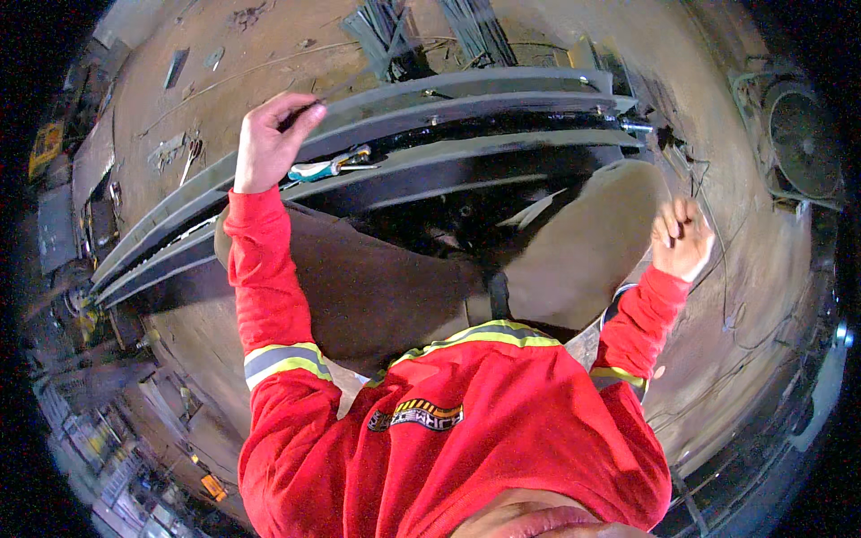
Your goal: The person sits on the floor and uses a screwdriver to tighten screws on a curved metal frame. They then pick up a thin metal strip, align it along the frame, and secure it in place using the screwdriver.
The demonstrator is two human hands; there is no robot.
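My left hand (273,139) is raised above the left part of the long grey metal beams (502,97). Its thumb and fingers pinch what looks like a thin dark rod (339,88), which points away to the right. Just below this hand, a tool with a teal and white handle (312,171), apparently a screwdriver, lies on the beams. My right hand (683,240) is in the air beside my right knee. Its fingers are loosely bent and a little blurred, and I see nothing in them.
Two bundles of thin dark rods (387,40) stand beyond the beams. A round fan (801,139) is at the far right, and a cable (725,269) runs over the floor near it. Scissors-like pliers (191,160) and metal scraps lie on the left floor.
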